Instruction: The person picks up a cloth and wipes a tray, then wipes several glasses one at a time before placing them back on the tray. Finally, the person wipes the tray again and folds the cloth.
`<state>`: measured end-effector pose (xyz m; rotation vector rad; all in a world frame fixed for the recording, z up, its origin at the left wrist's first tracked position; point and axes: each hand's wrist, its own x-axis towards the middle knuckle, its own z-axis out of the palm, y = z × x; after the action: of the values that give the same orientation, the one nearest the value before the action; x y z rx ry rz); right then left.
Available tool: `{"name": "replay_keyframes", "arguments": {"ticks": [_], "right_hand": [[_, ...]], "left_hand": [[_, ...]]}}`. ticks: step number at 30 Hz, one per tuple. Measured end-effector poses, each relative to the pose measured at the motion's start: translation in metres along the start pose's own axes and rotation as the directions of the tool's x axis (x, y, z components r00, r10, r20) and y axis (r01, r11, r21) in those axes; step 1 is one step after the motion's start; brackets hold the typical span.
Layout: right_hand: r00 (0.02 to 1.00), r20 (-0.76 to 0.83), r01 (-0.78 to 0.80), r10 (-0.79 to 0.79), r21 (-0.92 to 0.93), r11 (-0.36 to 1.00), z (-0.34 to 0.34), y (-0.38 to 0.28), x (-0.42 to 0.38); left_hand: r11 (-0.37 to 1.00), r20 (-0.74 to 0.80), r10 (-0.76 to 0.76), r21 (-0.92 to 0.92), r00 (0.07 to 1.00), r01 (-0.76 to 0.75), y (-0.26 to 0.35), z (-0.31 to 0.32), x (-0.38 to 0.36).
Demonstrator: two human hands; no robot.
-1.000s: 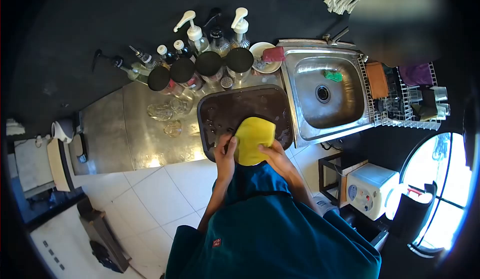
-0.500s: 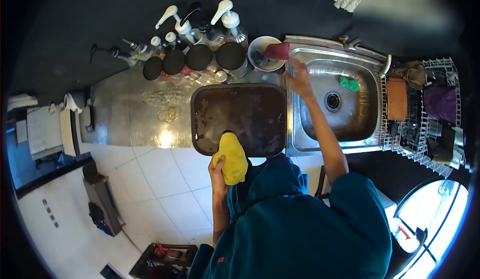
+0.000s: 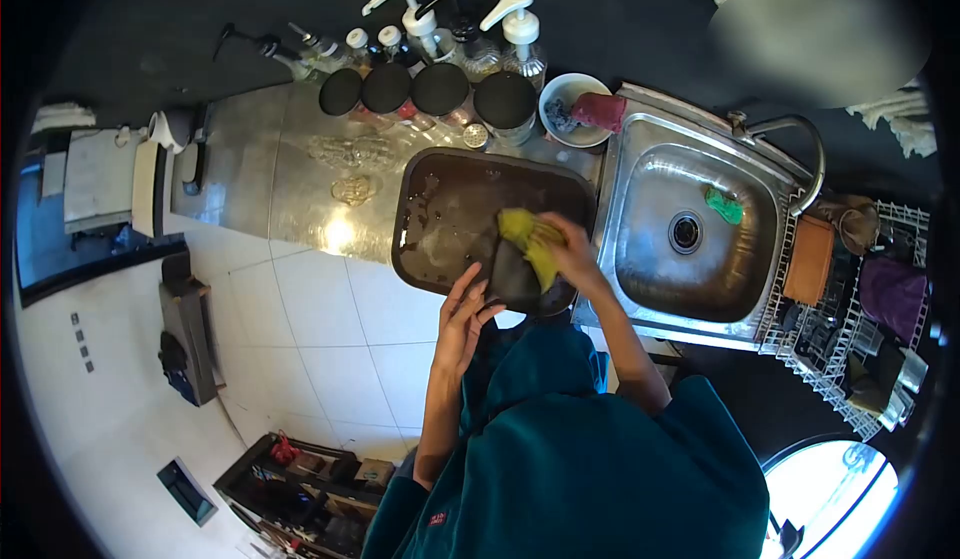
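My right hand grips a crumpled yellow cloth above the right part of a dark brown tray. Under the cloth is a smooth dark grey object; its kind I cannot make out against the tray. My left hand is at the tray's front edge, its fingers against the left side of this object, which it appears to hold. Behind the tray's right corner, a dark red cloth hangs over the rim of a white bowl with something dark inside.
Right of the tray is a steel sink with a green scrubber and a curved faucet. A white wire rack stands beyond it. Black-lidded jars and pump bottles line the back of the steel counter.
My right hand has moved from the red cloth at the bowl to the tray and taken the yellow cloth, which my left hand held. The dark grey object now shows more. The view has shifted.
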<state>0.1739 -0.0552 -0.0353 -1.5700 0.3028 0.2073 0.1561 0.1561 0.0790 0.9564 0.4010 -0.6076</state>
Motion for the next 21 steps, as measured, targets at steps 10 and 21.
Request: {"name": "replay_keyframes", "arguments": {"ticks": [10,21], "right_hand": [[0.945,0.228,-0.32,0.236,0.795,0.515,0.004,-0.096,-0.013],[0.948,0.287,-0.09,0.135,-0.166,0.982,0.218,-0.117,-0.04]], "left_hand": [[0.984,0.052,0.083,0.155,0.995,-0.09,-0.008,-0.022,0.006],[0.955,-0.453,0.258,0.255,0.853,-0.153,0.073,-0.126,-0.076]]}}
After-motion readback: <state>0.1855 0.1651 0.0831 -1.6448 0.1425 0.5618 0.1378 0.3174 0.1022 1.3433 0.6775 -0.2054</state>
